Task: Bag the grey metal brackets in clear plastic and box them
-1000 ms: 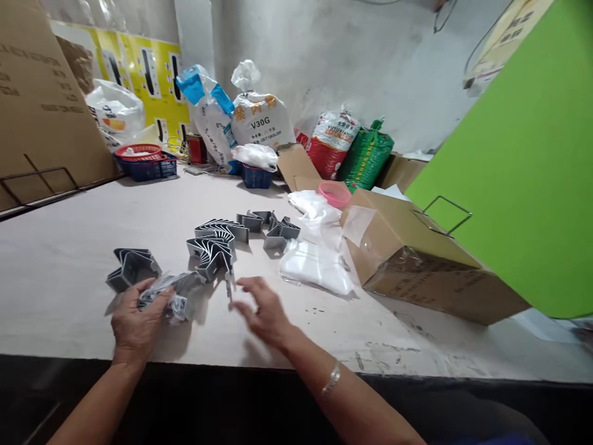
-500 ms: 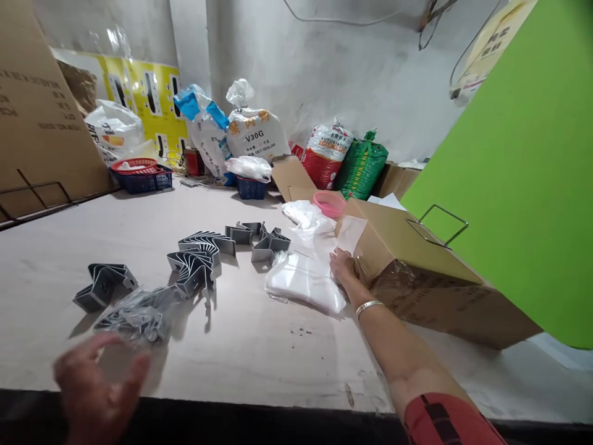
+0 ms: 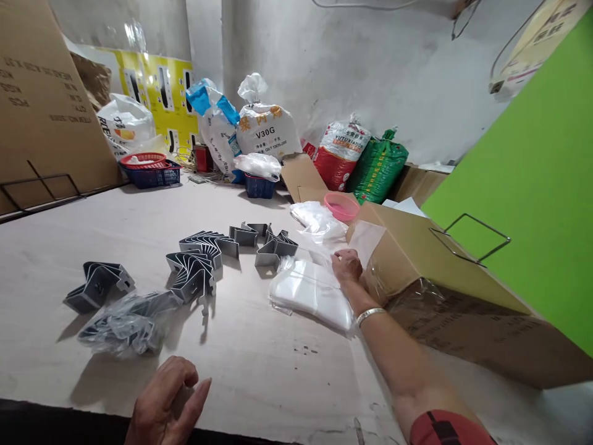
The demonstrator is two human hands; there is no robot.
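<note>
Pale tabletop is overlapped by the left hand, nearer than and left of the bag stack, fingers loosely curled, nothing held; bagged metal brackets are laid left of the stack; bag stack is judged light, limp, slippery, best pinched at an edge; right hand is placed at the stack's far right corner, fingers bent, grasp can't be told; beyond the stack, pink basket, contents unclear; farther, beyond-left of the stack, blue basket is topped by white plastic

Pale table, dark specks toward front edge. Bagged metal brackets near front edge, left part; loose brackets in fanned rows, left of middle. Clear plastic bags stacked right of middle. Cardboard box along right side. Two blue baskets near back edge.
</note>
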